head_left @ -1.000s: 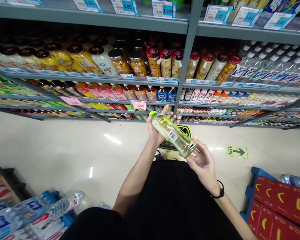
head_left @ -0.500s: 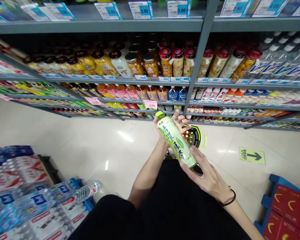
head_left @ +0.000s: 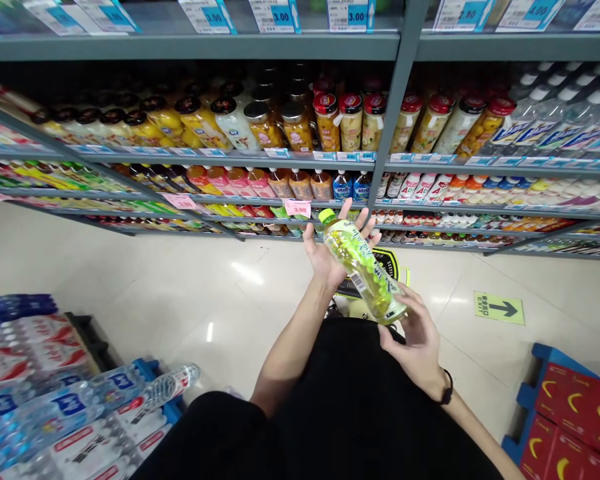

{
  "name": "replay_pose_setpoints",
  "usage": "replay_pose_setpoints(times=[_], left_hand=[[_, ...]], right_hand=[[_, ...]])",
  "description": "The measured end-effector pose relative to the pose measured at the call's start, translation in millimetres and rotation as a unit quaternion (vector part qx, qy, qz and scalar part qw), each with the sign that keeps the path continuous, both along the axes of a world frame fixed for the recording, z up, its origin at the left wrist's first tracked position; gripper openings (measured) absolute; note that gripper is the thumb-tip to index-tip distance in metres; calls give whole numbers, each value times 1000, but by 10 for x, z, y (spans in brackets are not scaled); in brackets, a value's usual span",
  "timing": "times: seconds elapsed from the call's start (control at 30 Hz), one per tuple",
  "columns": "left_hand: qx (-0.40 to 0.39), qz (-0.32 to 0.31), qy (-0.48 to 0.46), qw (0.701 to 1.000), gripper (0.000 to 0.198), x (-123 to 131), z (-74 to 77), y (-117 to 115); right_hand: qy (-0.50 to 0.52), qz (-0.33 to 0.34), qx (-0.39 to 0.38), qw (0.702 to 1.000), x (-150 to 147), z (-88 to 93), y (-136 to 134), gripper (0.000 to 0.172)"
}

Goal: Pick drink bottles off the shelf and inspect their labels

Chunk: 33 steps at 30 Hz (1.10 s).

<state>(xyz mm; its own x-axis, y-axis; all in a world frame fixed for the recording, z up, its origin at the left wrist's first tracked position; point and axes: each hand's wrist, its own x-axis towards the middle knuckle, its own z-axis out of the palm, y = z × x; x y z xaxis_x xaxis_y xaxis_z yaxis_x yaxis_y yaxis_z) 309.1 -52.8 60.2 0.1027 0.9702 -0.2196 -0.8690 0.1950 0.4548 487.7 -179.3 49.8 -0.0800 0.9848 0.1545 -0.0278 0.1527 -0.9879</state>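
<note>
A green tea bottle point(head_left: 363, 267) with a bright green cap lies tilted between my hands, cap toward the shelves, its barcode and yellowish liquid showing. My left hand point(head_left: 327, 257) is under the cap end, palm up, with the fingers spread and the bottle resting against it. Around the bottle's base, the thumb and fingers of my right hand point(head_left: 416, 331) grip it; a dark band is on that wrist. Partly hidden behind the bottle, a black basket with a yellow-green rim point(head_left: 391, 261) is on the floor.
Shelves point(head_left: 230, 160) of jars and bottles run across the front. Packed water bottles point(head_left: 70, 407) are stacked at the lower left. Red boxes point(head_left: 575, 407) sit on a blue pallet at the lower right. A floor arrow sign point(head_left: 499, 307) lies to the right.
The bottle has rolled about its length, so the barcode side shows in place of the large lettering. My left fingers have spread wider, and my right hand has shifted slightly right.
</note>
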Motion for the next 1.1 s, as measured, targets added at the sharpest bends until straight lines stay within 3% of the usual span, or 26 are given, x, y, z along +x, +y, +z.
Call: replay_pose_setpoints(times=[0.13, 0.3, 0.43, 0.63, 0.77, 0.9, 1.1], left_hand=[[-17, 0, 3, 1000, 63, 6, -64, -28], [-33, 4, 4, 999, 41, -19, -142, -14], [-36, -2, 12, 999, 41, -64, -189, -10], [-49, -32, 34, 998, 49, -95, -222, -34], [-55, -48, 54, 996, 42, -98, -277, -26], [-93, -55, 85, 990, 32, -103, -404, -8], [-178, -108, 98, 973, 33, -81, -688, -21]], right_hand=[[193, -23, -191, 962, 83, 56, 98, 52], [294, 18, -334, 895, 197, 77, 128, 49], [336, 36, -370, 866, 157, 82, 99, 43], [387, 82, -422, 816, 100, 145, 136, 59], [422, 115, -441, 783, 131, 181, 176, 54], [437, 124, -462, 761, 170, 224, 200, 58], [453, 130, -463, 750, 194, 359, 245, 61]])
